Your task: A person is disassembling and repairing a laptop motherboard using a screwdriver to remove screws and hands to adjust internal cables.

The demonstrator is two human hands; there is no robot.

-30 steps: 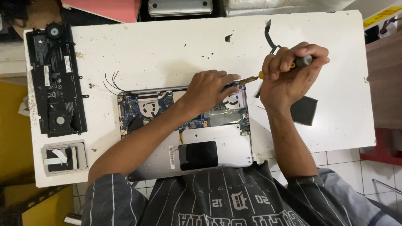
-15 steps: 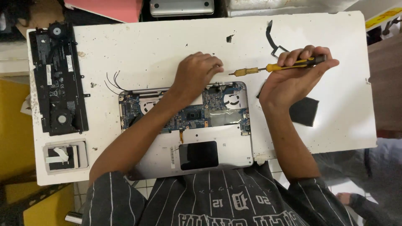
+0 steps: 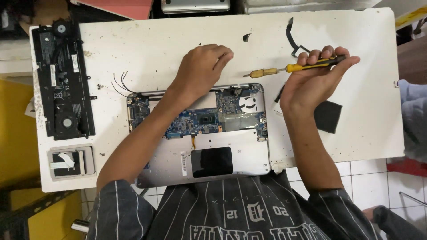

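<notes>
Two black parts (image 3: 64,82) left, pad (image 3: 328,116) right

Right hand (image 3: 313,82) grips yellow-handled screwdriver (image 3: 293,67) level above opened laptop (image 3: 200,133); left hand (image 3: 202,69) palm-down on white table (image 3: 178,31) beyond laptop's far edge; black battery pack (image 3: 62,82) far left

A scuffed white table (image 3: 347,40) carries an opened laptop (image 3: 209,133) under the left hand (image 3: 200,69), a black battery pack (image 3: 62,84) far beyond that hand's outer side, and a black pad (image 3: 328,116) beside the right wrist.
</notes>
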